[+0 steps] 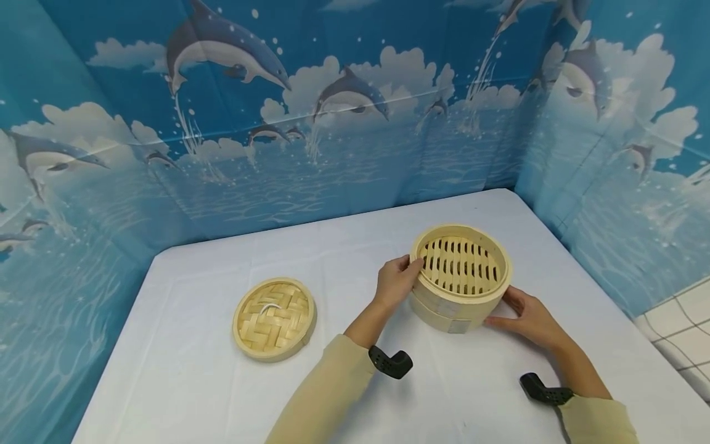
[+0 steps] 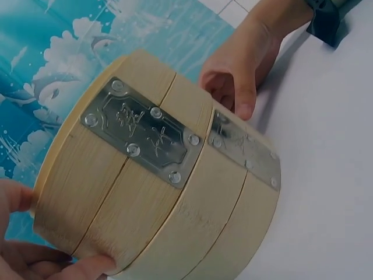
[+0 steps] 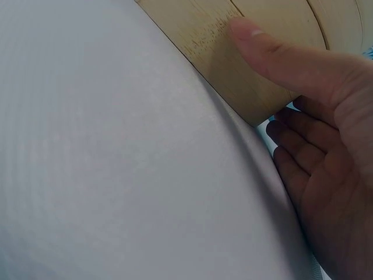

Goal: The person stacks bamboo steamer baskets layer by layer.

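Observation:
Two round bamboo steamer baskets are stacked toward the right of the table. The upper steamer basket (image 1: pixel 460 266) has no lid on, so its slatted floor shows. Under it is the lower steamer basket (image 1: pixel 438 317). Each carries a riveted metal plate (image 2: pixel 143 131) on its side, seen in the left wrist view. My left hand (image 1: pixel 396 280) grips the upper basket at its left, thumb at the rim. On the opposite side my right hand (image 1: pixel 529 317) holds the lower basket, its thumb (image 3: pixel 280 61) against the wall and the other fingers partly hidden behind.
A woven bamboo lid (image 1: pixel 274 319) with a small white loop handle lies on the white-covered table (image 1: pixel 183 370), left of my left hand. Dolphin-printed curtains (image 1: pixel 355 160) stand along the table's back and sides. White tiles (image 1: pixel 685 327) show at far right.

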Tool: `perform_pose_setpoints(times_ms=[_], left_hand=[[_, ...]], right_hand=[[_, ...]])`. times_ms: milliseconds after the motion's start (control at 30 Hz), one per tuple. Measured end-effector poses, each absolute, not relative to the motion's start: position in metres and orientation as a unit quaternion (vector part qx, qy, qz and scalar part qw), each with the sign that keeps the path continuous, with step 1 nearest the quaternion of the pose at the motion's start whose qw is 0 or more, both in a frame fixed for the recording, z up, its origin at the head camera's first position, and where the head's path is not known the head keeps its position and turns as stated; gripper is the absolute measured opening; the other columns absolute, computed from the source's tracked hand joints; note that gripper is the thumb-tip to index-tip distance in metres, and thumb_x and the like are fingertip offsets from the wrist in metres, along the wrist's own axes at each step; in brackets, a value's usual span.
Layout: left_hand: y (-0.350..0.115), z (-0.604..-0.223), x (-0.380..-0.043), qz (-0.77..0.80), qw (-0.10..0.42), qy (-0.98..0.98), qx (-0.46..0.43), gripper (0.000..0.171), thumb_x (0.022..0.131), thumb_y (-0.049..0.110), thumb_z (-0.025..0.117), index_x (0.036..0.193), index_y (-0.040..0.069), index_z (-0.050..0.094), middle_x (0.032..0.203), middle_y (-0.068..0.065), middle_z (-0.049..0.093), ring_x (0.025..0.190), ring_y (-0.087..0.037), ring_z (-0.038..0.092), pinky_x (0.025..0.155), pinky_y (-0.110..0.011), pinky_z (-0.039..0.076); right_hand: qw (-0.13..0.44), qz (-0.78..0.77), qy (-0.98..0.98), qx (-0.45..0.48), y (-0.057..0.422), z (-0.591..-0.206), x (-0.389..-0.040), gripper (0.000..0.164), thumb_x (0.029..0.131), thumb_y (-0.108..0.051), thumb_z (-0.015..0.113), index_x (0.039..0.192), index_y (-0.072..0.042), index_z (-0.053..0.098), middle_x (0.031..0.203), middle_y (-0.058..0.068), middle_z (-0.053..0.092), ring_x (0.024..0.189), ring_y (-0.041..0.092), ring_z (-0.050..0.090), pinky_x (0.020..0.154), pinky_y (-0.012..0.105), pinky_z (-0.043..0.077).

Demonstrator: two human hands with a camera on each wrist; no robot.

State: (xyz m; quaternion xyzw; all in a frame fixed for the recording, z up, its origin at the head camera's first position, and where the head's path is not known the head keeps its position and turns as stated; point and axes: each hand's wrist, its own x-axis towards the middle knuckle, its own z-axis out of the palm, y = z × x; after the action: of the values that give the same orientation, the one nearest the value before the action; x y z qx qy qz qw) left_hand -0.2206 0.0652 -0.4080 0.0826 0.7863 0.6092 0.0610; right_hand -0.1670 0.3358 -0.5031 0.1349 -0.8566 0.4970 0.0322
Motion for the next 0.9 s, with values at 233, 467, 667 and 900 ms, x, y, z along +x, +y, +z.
perform_pose_setpoints(times_ms=[233, 467, 667, 900], left_hand=[[0.072, -0.412, -0.206, 0.623, 0.013, 0.78, 0.064, 0.028, 0.088, 0.026, 0.055, 0.07, 0.005, 0.057, 0.054, 0.004, 0.046, 0.048, -0.005, 0.041, 0.042, -0.018, 0.032], [0.074, -0.41, -0.196, 0.63, 0.018, 0.775, 0.049, 0.026, 0.086, 0.026, 0.059, 0.076, 0.002, 0.061, 0.054, -0.001, 0.052, 0.047, -0.005, 0.045, 0.042, -0.017, 0.036], [0.072, -0.408, -0.203, 0.615, 0.036, 0.787, 0.033, 0.056, 0.087, 0.03, 0.056, 0.121, -0.014, 0.051, 0.11, -0.024, 0.059, 0.074, -0.02, 0.065, 0.065, -0.028, 0.053], [0.07, -0.409, -0.208, 0.616, 0.017, 0.784, 0.074, 0.028, 0.092, 0.022, 0.053, 0.084, -0.002, 0.064, 0.053, -0.001, 0.048, 0.046, -0.01, 0.047, 0.042, -0.019, 0.039]], right_hand=[[0.036, 0.495, -0.857, 0.137, 0.339, -0.502, -0.165, 0.084, 0.073, -0.011, 0.078, 0.142, 0.0, 0.031, 0.139, 0.027, 0.033, 0.118, -0.016, 0.024, 0.091, 0.001, 0.021], [0.037, 0.495, -0.857, 0.134, 0.34, -0.503, -0.164, 0.083, 0.072, -0.012, 0.079, 0.14, 0.0, 0.033, 0.139, 0.021, 0.035, 0.118, -0.016, 0.024, 0.091, 0.001, 0.021], [0.035, 0.502, -0.853, 0.141, 0.34, -0.503, -0.164, 0.083, 0.073, -0.012, 0.078, 0.141, -0.001, 0.032, 0.14, 0.011, 0.035, 0.12, -0.015, 0.024, 0.092, 0.002, 0.022], [0.033, 0.497, -0.855, 0.143, 0.341, -0.505, -0.167, 0.084, 0.074, -0.014, 0.078, 0.143, -0.006, 0.03, 0.141, 0.014, 0.033, 0.122, -0.012, 0.024, 0.093, 0.003, 0.022]])
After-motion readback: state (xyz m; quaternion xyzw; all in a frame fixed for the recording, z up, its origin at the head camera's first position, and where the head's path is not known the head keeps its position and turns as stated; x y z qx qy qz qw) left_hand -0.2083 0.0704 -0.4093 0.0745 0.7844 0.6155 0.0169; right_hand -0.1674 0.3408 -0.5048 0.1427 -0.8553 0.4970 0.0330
